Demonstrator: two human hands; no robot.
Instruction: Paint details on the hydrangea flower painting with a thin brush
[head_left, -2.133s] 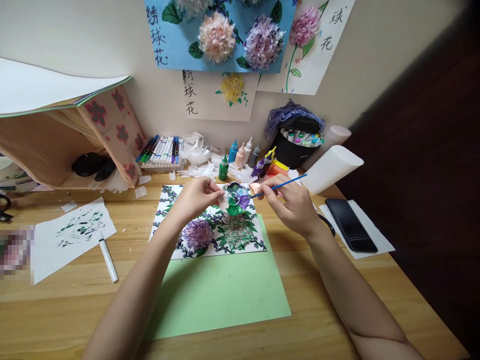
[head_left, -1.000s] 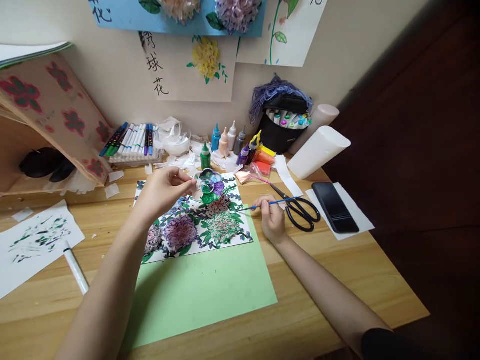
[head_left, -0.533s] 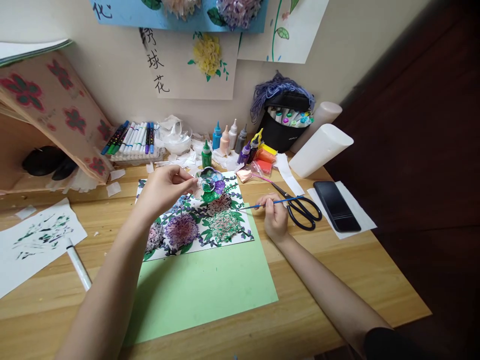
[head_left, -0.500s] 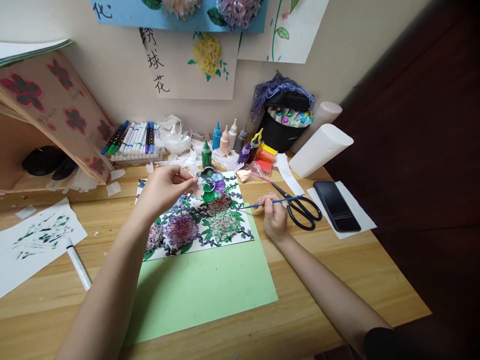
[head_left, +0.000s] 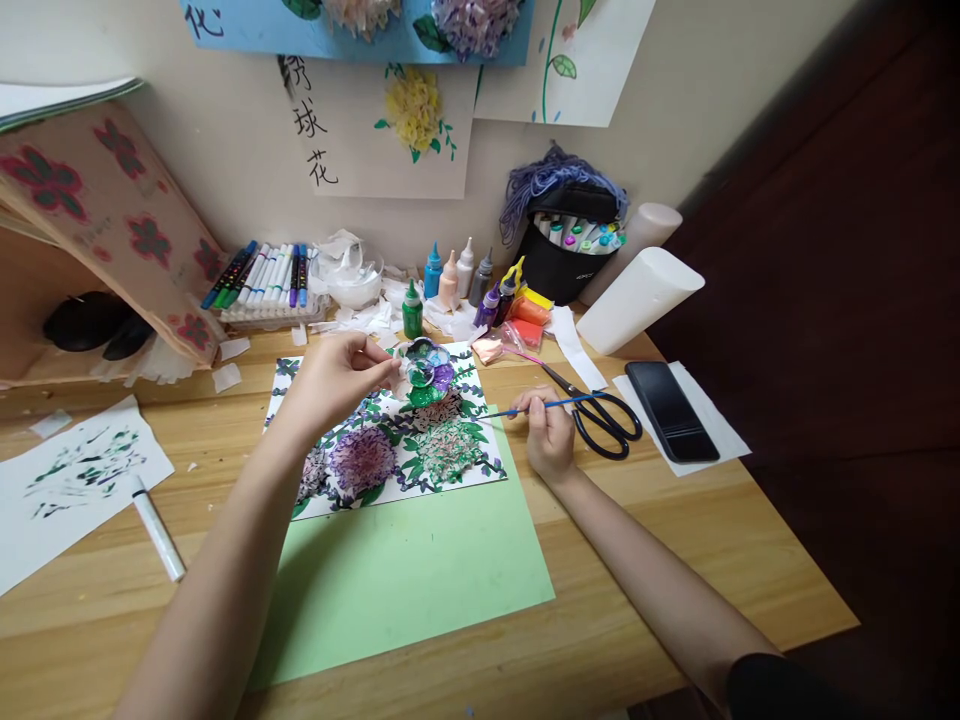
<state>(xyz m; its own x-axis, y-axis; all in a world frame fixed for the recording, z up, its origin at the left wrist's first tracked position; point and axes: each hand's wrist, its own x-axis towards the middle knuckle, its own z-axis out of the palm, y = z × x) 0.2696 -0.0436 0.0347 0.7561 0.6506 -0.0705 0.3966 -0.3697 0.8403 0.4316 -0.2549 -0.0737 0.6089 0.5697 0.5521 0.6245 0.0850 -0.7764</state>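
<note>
My left hand (head_left: pixel 341 375) pinches the edge of a small paint palette (head_left: pixel 427 372) smeared with green, purple and blue, held above the back part of a flower picture (head_left: pixel 364 458). My right hand (head_left: pixel 549 430) is closed round a thin blue paintbrush (head_left: pixel 559 403), its tip pointing left at the picture's right edge. Purple, pink and green textured blooms with dark leaves cover the white sheet. Under it lies a light green sheet (head_left: pixel 420 590). Black-handled scissors (head_left: pixel 609 428) lie just right of my right hand, partly beneath the brush.
Paint bottles (head_left: pixel 433 270) stand behind the picture, beside crumpled tissue (head_left: pixel 351 275). Markers (head_left: pixel 274 275) lie at back left. A paint-marked paper (head_left: pixel 82 490) and white marker (head_left: pixel 159 530) are left; a phone (head_left: pixel 671 410) is right. A black pen case (head_left: pixel 566 260) stands behind.
The palette in my left hand has shifted slightly right and tilted a little. My right hand and the brush have hardly moved.
</note>
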